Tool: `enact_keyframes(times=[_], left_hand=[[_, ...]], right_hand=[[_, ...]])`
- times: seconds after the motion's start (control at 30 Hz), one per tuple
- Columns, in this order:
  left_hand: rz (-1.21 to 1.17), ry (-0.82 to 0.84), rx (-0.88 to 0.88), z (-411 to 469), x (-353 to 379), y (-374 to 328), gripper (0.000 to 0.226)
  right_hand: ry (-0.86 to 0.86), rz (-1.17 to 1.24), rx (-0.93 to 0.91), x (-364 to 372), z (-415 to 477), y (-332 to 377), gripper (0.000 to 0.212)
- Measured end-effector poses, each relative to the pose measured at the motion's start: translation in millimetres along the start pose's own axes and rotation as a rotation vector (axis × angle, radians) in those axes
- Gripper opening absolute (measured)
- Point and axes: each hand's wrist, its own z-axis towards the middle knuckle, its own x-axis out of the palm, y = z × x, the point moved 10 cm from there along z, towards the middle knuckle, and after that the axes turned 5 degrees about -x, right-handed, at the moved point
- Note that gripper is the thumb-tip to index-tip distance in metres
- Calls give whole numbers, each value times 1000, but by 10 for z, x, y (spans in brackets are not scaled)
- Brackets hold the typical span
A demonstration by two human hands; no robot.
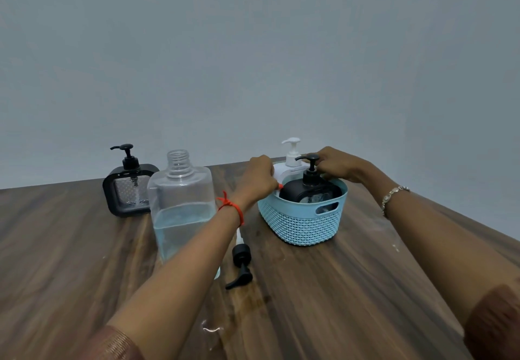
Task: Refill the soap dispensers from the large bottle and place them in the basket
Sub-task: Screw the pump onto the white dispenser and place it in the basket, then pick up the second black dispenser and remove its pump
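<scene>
A light blue woven basket (301, 224) stands on the wooden table at centre right. Inside it sits a black soap dispenser (309, 189) with its pump on. A white dispenser (291, 160) stands at the basket's far edge; I cannot tell whether it is inside. My left hand (260, 177) grips the left side of these dispensers at the basket rim. My right hand (337, 165) curls around the black dispenser's pump neck. The large clear bottle (183, 210), uncapped and about half full, stands left of the basket. A second black dispenser (129, 188) stands at the far left.
A loose black pump cap (240, 268) with its tube lies on the table in front of the large bottle. Small wet spots (211, 328) shine on the wood near the front edge. A plain grey wall rises behind the table.
</scene>
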Motion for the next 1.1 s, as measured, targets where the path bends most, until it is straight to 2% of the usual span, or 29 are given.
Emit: enact_keyframes(times=[0.1, 0.17, 0.23, 0.33, 0.43, 0.53, 0.67, 0.77, 0.83, 0.87, 0.93, 1.0, 1.1], left_hand=[[118, 62, 27, -4, 53, -44, 50], [194, 76, 51, -18, 72, -95, 49], [239, 94, 63, -59, 86, -147, 46], [283, 123, 102, -156, 88, -253, 36], [261, 104, 90, -143, 107, -224, 18], [232, 120, 57, -161, 153, -180, 25], [205, 137, 22, -219, 172, -147, 43], [177, 189, -31, -266, 229, -70, 44], [177, 225, -44, -317, 267, -65, 48], [185, 238, -41, -353, 271, -82, 49], [198, 241, -17, -419, 242, -139, 46], [201, 213, 31, -491, 133, -243, 40], [177, 119, 148, -615, -177, -447, 27]], right_hand=[[1, -15, 10, -1, 11, -38, 51], [15, 60, 46, 31, -18, -76, 56], [13, 156, 74, 49, -49, -84, 50], [-4, 193, 75, 34, -53, -98, 20], [-14, 218, 64, 27, -93, -75, 26], [-49, 278, 68, 7, -87, -109, 23], [-104, 273, 61, -23, -62, -127, 34], [-136, 251, 80, -24, -59, -179, 43], [-165, 257, 103, -36, -98, -165, 28], [-196, 260, 107, -64, -137, -128, 17], [-323, 278, 74, -212, -197, -29, 22], [-552, 264, 4, -462, -345, 157, 33], [-843, 291, -126, -755, -651, 557, 31]])
